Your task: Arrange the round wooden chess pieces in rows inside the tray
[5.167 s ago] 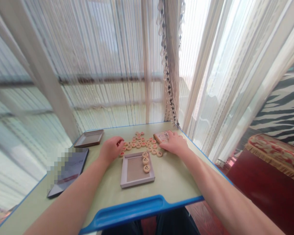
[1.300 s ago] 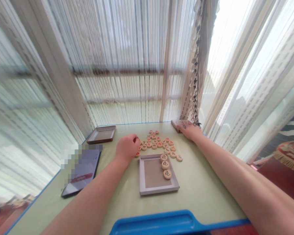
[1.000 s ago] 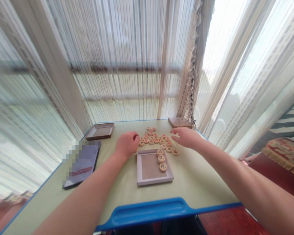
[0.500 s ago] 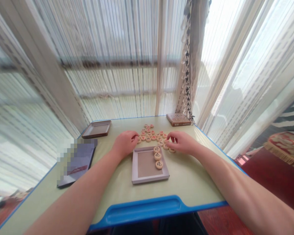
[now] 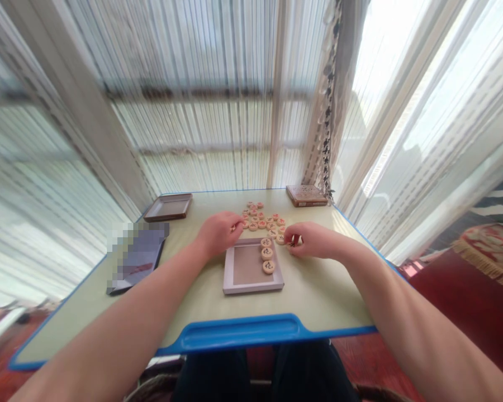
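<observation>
Hands, two, set well apart. Our left hand (image 5: 218, 233) is resting at the left edge of the loose pieces (image 5: 262, 224), fingers curled inward; the view is not showing whether they are gripping anything. Our right hand (image 5: 312, 240) is bending thumb and fingers around one black-marked piece (image 5: 294, 244) at the cluster's near right end; whether they are pinching it is remaining unclear to us.

Loose pieces, round, pale, with red or black characters: lying in a cluster between our hands.

Pale tray (image 5: 254, 288), shallow: lying just in front of the cluster, holding three inscribed discs (image 5: 267, 254) in a line along its right side.

Printed box (image 5: 307, 196): lying at the far right of the green table (image 5: 327, 298).

Brown-rimmed tray (image 5: 167, 216): lying at the far left.

Dark flat device (image 5: 140, 259), partly pixelated: lying left of our left forearm.
</observation>
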Action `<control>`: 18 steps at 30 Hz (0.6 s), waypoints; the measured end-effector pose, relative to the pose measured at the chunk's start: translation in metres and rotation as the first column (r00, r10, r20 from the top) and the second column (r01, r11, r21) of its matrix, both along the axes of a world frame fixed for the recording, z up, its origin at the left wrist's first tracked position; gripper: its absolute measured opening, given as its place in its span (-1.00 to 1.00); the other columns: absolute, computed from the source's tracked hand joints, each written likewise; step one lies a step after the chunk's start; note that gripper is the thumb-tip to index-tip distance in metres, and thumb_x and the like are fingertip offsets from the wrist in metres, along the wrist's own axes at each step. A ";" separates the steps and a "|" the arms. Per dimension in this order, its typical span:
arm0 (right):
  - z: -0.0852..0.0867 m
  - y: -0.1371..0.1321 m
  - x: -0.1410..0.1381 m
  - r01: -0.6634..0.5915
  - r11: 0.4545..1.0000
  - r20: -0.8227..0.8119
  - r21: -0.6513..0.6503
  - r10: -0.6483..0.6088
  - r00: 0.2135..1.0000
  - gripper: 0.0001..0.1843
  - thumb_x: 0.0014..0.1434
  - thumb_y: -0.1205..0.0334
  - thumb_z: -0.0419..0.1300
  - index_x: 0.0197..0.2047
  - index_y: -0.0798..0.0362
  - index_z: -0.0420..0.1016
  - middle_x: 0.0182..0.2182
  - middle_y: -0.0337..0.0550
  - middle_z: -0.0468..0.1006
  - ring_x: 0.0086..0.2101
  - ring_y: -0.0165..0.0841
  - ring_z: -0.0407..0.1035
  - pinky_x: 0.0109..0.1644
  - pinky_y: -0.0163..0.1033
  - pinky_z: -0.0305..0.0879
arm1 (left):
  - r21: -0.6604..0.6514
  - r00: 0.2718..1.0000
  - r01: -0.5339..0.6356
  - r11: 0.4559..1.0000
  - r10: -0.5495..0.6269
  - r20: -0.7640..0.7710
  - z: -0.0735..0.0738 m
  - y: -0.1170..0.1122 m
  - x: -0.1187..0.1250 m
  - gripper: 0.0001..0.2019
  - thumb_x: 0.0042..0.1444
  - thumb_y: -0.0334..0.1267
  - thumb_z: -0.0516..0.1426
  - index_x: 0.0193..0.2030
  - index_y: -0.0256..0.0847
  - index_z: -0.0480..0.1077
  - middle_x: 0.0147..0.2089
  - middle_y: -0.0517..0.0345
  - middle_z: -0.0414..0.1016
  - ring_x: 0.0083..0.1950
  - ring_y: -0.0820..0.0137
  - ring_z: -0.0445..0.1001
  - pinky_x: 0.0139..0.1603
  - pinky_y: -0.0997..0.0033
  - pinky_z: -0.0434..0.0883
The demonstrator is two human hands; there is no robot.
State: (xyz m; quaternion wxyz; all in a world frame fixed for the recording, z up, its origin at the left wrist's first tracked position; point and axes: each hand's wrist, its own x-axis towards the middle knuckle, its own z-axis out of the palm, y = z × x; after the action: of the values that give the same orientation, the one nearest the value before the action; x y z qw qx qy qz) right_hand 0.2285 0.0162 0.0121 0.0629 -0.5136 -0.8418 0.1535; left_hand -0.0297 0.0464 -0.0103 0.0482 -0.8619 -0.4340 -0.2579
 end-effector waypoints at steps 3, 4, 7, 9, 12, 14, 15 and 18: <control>0.000 -0.001 0.004 -0.013 1.000 -0.043 0.012 0.014 0.999 -0.66 -0.13 0.25 0.18 -0.20 0.00 0.43 -0.23 -0.16 0.49 -0.35 -0.37 0.35 -0.35 -0.35 0.21 | 0.001 0.999 -0.029 1.000 0.029 0.024 -0.001 0.003 -0.004 -0.76 0.10 -0.26 -0.03 -0.30 -0.20 0.46 -0.31 0.10 0.50 -0.28 0.37 0.41 -0.23 0.40 0.31; -0.001 0.000 0.005 0.012 1.000 -0.042 0.019 -0.011 0.999 -0.63 -0.14 0.21 0.20 -0.17 0.00 0.42 -0.21 -0.15 0.48 -0.34 -0.36 0.35 -0.34 -0.34 0.22 | 0.010 0.999 -0.041 0.999 0.040 0.034 -0.001 0.003 -0.006 -0.76 0.10 -0.26 -0.03 -0.31 -0.21 0.46 -0.32 0.11 0.50 -0.28 0.38 0.41 -0.23 0.41 0.31; -0.004 0.003 0.007 0.128 0.992 0.028 0.010 -0.128 0.991 -0.61 -0.16 0.05 0.23 -0.23 0.03 0.43 -0.30 -0.14 0.51 -0.38 -0.31 0.36 -0.40 -0.30 0.21 | 0.047 0.995 -0.083 0.995 0.080 0.061 0.000 0.004 -0.008 -0.76 0.10 -0.26 -0.04 -0.33 -0.21 0.45 -0.32 0.11 0.50 -0.28 0.37 0.41 -0.23 0.41 0.29; -0.005 0.005 0.007 0.177 0.984 0.057 0.008 -0.177 0.982 -0.71 -0.13 0.04 0.22 -0.33 0.03 0.46 -0.37 -0.15 0.52 -0.39 -0.30 0.36 -0.42 -0.29 0.19 | 0.052 0.993 -0.104 0.993 0.101 0.062 0.000 0.003 -0.008 -0.76 0.09 -0.26 -0.04 -0.34 -0.21 0.45 -0.33 0.11 0.50 -0.29 0.37 0.40 -0.25 0.41 0.27; -0.002 0.005 0.006 0.178 0.984 0.013 -0.012 -0.177 0.984 -0.79 -0.14 0.12 0.23 -0.39 0.02 0.47 -0.41 -0.19 0.52 -0.42 -0.34 0.36 -0.44 -0.31 0.18 | 0.022 0.992 -0.120 0.993 0.119 0.031 0.000 0.002 -0.009 -0.76 0.08 -0.28 -0.04 -0.38 -0.21 0.45 -0.38 0.12 0.49 -0.33 0.39 0.38 -0.30 0.43 0.25; 0.001 0.003 0.005 0.178 0.984 -0.010 0.018 -0.178 0.984 -0.81 -0.14 0.14 0.22 -0.39 0.02 0.46 -0.43 -0.21 0.52 -0.44 -0.36 0.35 -0.45 -0.32 0.17 | 0.007 0.991 -0.135 0.991 0.135 0.017 0.000 0.003 -0.010 -0.76 0.08 -0.29 -0.05 -0.42 -0.21 0.44 -0.42 0.12 0.47 -0.37 0.41 0.37 -0.33 0.43 0.23; 0.002 0.001 0.004 0.165 0.985 -0.035 0.042 -0.163 0.986 -0.81 -0.13 0.14 0.22 -0.39 0.01 0.46 -0.43 -0.22 0.51 -0.45 -0.37 0.35 -0.44 -0.32 0.17 | 0.004 0.990 -0.140 0.990 0.140 0.012 0.000 0.004 -0.010 -0.76 0.07 -0.30 -0.05 -0.43 -0.21 0.44 -0.43 0.12 0.47 -0.38 0.41 0.36 -0.34 0.44 0.22; 0.004 -0.007 -0.003 0.052 0.992 -0.171 0.117 -0.032 0.985 -0.79 -0.08 0.13 0.19 -0.33 0.01 0.46 -0.39 -0.23 0.51 -0.42 -0.41 0.34 -0.39 -0.33 0.19 | 0.001 0.990 -0.138 0.990 0.138 -0.001 -0.001 0.005 -0.011 -0.76 0.07 -0.31 -0.05 -0.43 -0.20 0.43 -0.43 0.13 0.47 -0.38 0.42 0.35 -0.34 0.44 0.20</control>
State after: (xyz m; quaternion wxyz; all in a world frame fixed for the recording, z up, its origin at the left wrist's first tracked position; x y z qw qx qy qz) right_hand 0.2253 0.0087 0.0164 0.1680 -0.5116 -0.8303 0.1438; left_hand -0.0412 0.0511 -0.0110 0.0664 -0.8298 -0.4926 -0.2535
